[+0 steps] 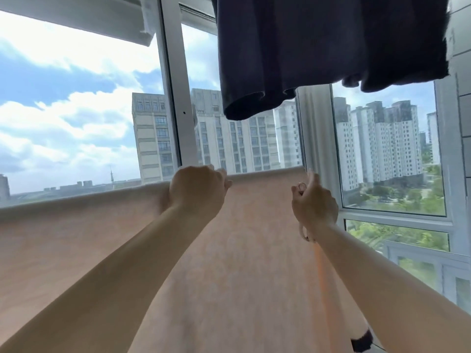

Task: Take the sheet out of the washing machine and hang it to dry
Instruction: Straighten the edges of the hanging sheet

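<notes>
Peach cotton fills the lower half of my view: the sheet (242,250) is out of the machine and draped over what I take to be a drying rail, its folded top edge running from low on the left up to the window post on the right. I cannot see the rail itself; the cloth hides it.

My left hand (197,191) is at that top fold, fingers curled over it, so its grip is pinching the sheet. My right hand (314,200) is raised just beside the sheet's right end with fingers curled, and a ring shows on one finger. Whether its grip has cloth in it I cannot tell, as the fingertips are turned away and blurred.

I judge the step in hand to be spreading and squaring the sheet on the rail, late in the task. The next move likely calls for drawing the fold sideways so the cloth lies flat and hangs evenly, without dragging it off the far side.

For room: a dark garment (318,47) hangs overhead, its hem well above my hands, so upward reach is limited there. The window frame (175,98) stands behind the fold and the right post sits close to the sheet's right end, leaving little slack that way. To the left the fold runs on out of view, with open space above it. A small black object (362,341) shows at the bottom right; I cannot identify it.
</notes>
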